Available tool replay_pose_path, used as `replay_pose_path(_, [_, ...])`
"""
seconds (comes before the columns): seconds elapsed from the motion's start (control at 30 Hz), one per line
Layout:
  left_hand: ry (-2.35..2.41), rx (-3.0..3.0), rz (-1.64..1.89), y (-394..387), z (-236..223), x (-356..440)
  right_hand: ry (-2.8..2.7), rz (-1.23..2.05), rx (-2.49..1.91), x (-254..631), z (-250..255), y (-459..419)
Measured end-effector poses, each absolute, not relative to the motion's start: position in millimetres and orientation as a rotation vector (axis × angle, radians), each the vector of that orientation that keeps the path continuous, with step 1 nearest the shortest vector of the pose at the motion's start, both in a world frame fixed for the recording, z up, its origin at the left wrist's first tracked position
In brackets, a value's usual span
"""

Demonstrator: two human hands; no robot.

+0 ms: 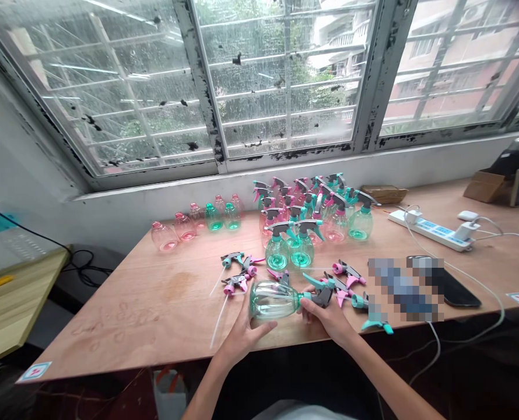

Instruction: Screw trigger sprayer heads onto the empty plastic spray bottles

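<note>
A clear green spray bottle (272,301) lies sideways in the air near the table's front edge, its base to the left. My left hand (243,333) is wrapped round the base end. At the neck, the fingers of my right hand (328,317) pinch the collar of the grey and teal trigger spray head (323,291), which sits on the bottle's mouth. Loose pink and grey spray heads (235,284) lie just beyond my left hand, some with dip tubes sticking out. To the right of my right hand are another pink spray head (349,272) and a teal one (360,301).
Behind stand several spray bottles with heads fitted (302,252). Headless pink and green bottles (185,227) stand at the back left. On the right lie a white power strip (432,230), cables, a dark phone-like slab (460,287) and a cardboard box (487,185). A barred window runs along the wall.
</note>
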State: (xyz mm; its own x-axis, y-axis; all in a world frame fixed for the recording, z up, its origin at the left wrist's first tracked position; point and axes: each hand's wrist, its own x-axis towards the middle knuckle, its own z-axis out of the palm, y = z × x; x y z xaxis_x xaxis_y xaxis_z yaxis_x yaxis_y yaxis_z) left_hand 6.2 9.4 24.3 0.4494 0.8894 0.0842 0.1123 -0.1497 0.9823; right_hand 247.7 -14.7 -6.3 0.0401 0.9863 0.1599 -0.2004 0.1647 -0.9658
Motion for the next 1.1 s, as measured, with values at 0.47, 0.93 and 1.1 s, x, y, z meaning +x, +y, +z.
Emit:
replay_pose_path(0.47, [0.886, 1.582, 0.841, 7.5, 30.6, 7.0, -1.109, 1.180, -0.920, 247.1, -4.1, -15.2])
replay_pose_path(0.93, [0.876, 1.582, 0.877, 6.7, 28.3, 7.1, -1.102, 1.175, -0.918, 249.1, -9.7, -13.8])
replay_pose_path(1.1, [0.902, 1.561, 0.851, 6.9, 29.9, 5.9, -1.113, 1.194, -0.912, 248.3, -8.8, -14.8])
